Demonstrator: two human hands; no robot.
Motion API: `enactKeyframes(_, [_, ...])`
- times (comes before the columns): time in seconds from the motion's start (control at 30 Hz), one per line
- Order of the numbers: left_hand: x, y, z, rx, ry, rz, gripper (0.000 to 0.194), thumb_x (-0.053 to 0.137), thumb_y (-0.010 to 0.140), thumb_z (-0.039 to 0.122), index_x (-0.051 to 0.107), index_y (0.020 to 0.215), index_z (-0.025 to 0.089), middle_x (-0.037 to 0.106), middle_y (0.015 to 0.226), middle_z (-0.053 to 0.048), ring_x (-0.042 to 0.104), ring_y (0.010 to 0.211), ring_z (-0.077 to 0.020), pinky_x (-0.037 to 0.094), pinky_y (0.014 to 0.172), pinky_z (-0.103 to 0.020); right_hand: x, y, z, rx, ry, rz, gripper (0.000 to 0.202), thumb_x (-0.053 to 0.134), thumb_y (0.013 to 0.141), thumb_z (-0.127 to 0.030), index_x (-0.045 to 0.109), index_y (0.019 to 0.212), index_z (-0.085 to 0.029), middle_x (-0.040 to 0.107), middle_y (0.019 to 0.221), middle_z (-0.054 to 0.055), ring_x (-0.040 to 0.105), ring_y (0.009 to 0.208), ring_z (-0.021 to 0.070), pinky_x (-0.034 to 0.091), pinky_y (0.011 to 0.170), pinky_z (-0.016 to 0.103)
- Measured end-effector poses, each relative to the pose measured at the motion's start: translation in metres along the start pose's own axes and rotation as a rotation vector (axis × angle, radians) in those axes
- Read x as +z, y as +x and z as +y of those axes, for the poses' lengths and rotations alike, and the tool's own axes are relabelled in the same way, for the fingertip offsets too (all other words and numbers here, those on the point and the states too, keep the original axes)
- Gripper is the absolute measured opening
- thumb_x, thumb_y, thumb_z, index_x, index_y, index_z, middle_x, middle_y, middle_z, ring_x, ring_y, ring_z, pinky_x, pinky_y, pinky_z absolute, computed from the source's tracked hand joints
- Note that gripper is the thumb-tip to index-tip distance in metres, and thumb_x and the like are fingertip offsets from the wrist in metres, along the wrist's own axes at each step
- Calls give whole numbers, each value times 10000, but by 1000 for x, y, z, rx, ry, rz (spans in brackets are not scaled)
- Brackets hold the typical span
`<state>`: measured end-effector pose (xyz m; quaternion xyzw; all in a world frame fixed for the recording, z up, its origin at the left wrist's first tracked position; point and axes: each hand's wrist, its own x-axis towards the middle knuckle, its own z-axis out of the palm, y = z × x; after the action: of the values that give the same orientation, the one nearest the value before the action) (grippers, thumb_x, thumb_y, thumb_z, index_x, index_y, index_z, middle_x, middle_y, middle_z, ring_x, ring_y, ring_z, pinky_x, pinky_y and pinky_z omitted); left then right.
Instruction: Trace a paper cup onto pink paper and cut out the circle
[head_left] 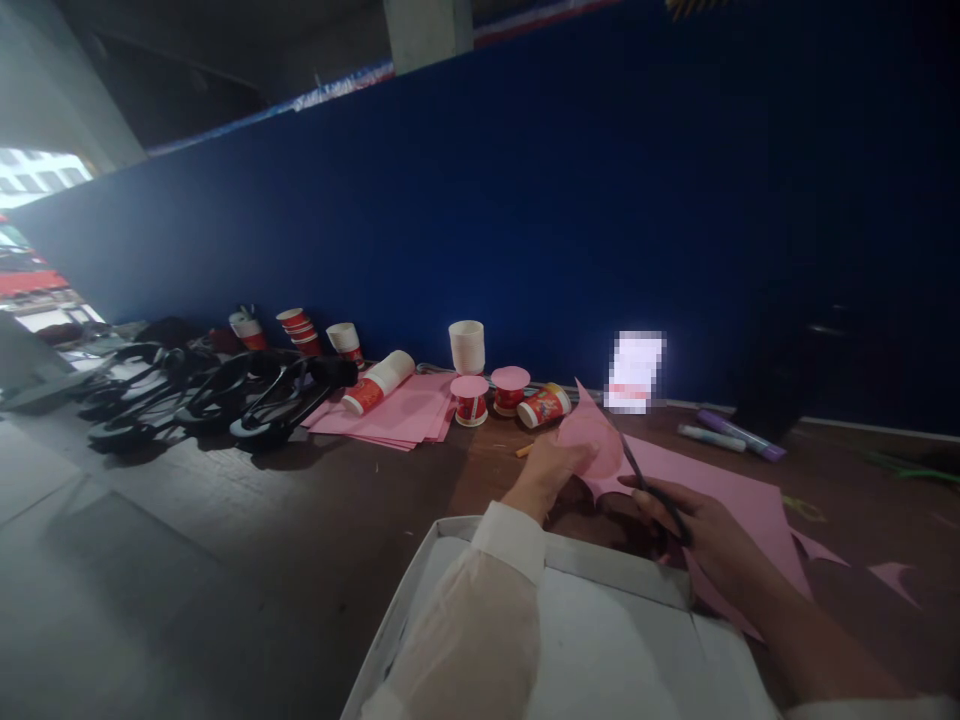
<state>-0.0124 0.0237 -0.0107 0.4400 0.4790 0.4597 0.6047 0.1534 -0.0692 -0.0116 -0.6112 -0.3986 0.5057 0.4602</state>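
My left hand [551, 465] grips a piece of pink paper [596, 447] that has a round outline on it. Dark-handled scissors [660, 500] are in my right hand [694, 520], with their blades against the right edge of that round part. Whether the blades are parted I cannot tell. Under my right hand lies a larger pink sheet [739, 490] with curved cuts along its edge. Left of my hands, two upside-down red paper cups [471, 408] carry pink paper discs [511, 378]. A red patterned cup [545, 406] lies on its side just beyond my left hand.
An open white box [622, 640] sits close in front of me. Pink sheets [375, 425], stacked cups [467, 345] and black strapped headgear [277, 400] line the table to the left. A lit phone [634, 372], markers [742, 435] and paper scraps [896, 580] are at the right. A blue panel [525, 220] stands behind.
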Motion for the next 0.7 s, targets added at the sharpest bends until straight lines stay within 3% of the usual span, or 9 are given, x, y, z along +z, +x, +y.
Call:
enactKeyframes(0.47, [0, 3, -6, 29, 6, 0, 178, 787, 754, 147, 778, 925, 97, 766, 912, -121, 700, 853, -222, 566, 910, -402, -4, 6, 6, 31, 34, -74, 675, 871, 674, -561, 764, 1225, -185, 781, 894, 87, 660, 679, 200, 432, 503, 275])
enactKeyframes(0.7, [1, 2, -5, 37, -33, -24, 197, 772, 755, 132, 776, 945, 78, 764, 904, -119, 685, 826, -213, 563, 915, -407, -1, 3, 5, 26, 75, -37, 618, 894, 674, -506, 781, 1183, -174, 791, 886, 125, 718, 732, 246, 489, 495, 281])
